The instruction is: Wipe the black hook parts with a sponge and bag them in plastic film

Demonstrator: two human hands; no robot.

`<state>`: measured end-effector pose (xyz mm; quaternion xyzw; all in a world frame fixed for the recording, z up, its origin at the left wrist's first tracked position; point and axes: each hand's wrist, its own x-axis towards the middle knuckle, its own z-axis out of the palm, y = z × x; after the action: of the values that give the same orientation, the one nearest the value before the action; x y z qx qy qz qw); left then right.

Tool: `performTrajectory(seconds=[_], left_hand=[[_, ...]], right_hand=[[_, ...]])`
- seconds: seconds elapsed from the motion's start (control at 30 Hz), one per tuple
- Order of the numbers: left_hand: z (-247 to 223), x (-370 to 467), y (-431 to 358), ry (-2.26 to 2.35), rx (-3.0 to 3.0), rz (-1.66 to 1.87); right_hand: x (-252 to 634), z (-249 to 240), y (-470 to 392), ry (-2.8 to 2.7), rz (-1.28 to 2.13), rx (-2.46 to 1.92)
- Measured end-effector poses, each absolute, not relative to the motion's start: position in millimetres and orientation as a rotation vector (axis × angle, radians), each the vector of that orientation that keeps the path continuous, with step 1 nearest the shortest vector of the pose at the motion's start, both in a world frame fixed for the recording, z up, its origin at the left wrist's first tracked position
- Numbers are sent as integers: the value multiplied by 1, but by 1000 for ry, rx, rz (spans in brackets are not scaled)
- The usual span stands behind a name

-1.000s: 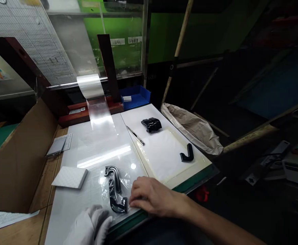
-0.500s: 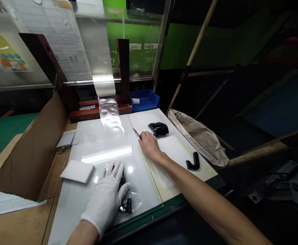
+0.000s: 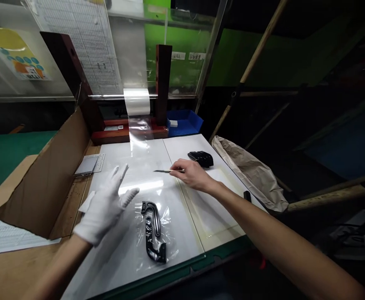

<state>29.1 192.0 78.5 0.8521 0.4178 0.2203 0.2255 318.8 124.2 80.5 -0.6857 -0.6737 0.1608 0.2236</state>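
Note:
My left hand (image 3: 104, 210), in a white glove, is raised with its fingers spread and holds nothing. Beneath it, a white block (image 3: 87, 201) is mostly hidden. To its right, a clear plastic bag (image 3: 167, 233) lies flat on the white work surface. Inside are two black curved plastic parts, an upper one (image 3: 155, 216) and a lower one (image 3: 148, 238). My bare right hand (image 3: 192, 175) pinches a slim, pointed knife-like tool (image 3: 163, 171), its tip turned left above the surface. Just beyond that hand sits a glossy black part (image 3: 201, 158).
A roll of clear film (image 3: 137, 101) hangs on a rod, its loose end reaching the table. Behind stands a blue bin (image 3: 187, 123). Cardboard (image 3: 49, 179) rises at left, near a small card (image 3: 90, 164). Brown paper (image 3: 248, 171) borders the right edge. My forearm partly covers another black piece (image 3: 247, 196).
My left hand has lifted off the bagged black parts and moved left, uncovering them. The right hand has shifted slightly right in view, and its tool has swung to point left.

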Motion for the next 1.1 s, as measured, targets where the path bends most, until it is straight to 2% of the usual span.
performTrajectory(seconds=[0.2, 0.37, 0.7, 0.9, 1.1], left_hand=[[66, 62, 271, 978, 2425, 309], [38, 65, 290, 1007, 2458, 135], [40, 58, 291, 1039, 2504, 26], [45, 63, 288, 1079, 2472, -34], [40, 62, 290, 1088, 2457, -37]], right_hand=[[270, 77, 189, -2188, 307, -1757], [265, 63, 215, -2307, 255, -1752], [339, 87, 162, -2144, 265, -2051], [303, 47, 154, -1866, 235, -2115], [264, 34, 154, -1805, 279, -1835]])
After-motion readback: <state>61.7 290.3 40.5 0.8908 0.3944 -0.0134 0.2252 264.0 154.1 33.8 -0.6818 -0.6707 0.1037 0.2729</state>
